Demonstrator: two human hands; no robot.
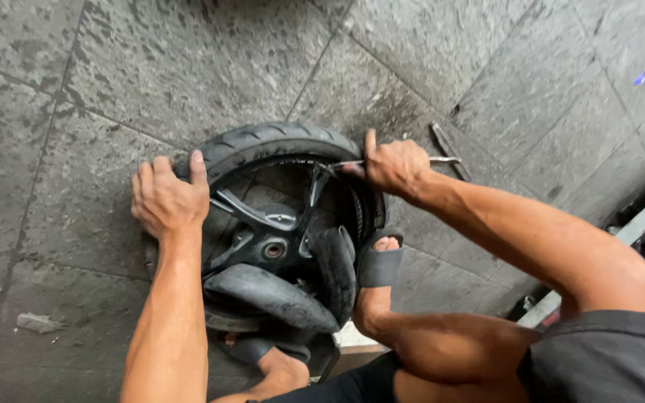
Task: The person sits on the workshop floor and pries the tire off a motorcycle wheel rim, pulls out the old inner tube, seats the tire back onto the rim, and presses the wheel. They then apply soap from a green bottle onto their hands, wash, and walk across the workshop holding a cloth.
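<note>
A black wheel rim (266,220) with spokes lies flat on the stone floor, its black tyre (278,142) partly pulled off and folded inward near me. My left hand (167,198) presses on the tyre's left edge, fingers spread over the rubber. My right hand (393,166) grips a thin metal tyre lever (442,160) whose tip is wedged between tyre and rim at the far right. My feet in black sandals (379,265) hold the wheel's near side.
A second metal bar (449,151) lies on the grey floor tiles (151,67) just right of the wheel. Paper scraps (39,322) lie at the left. A metal rail (636,224) runs along the right edge.
</note>
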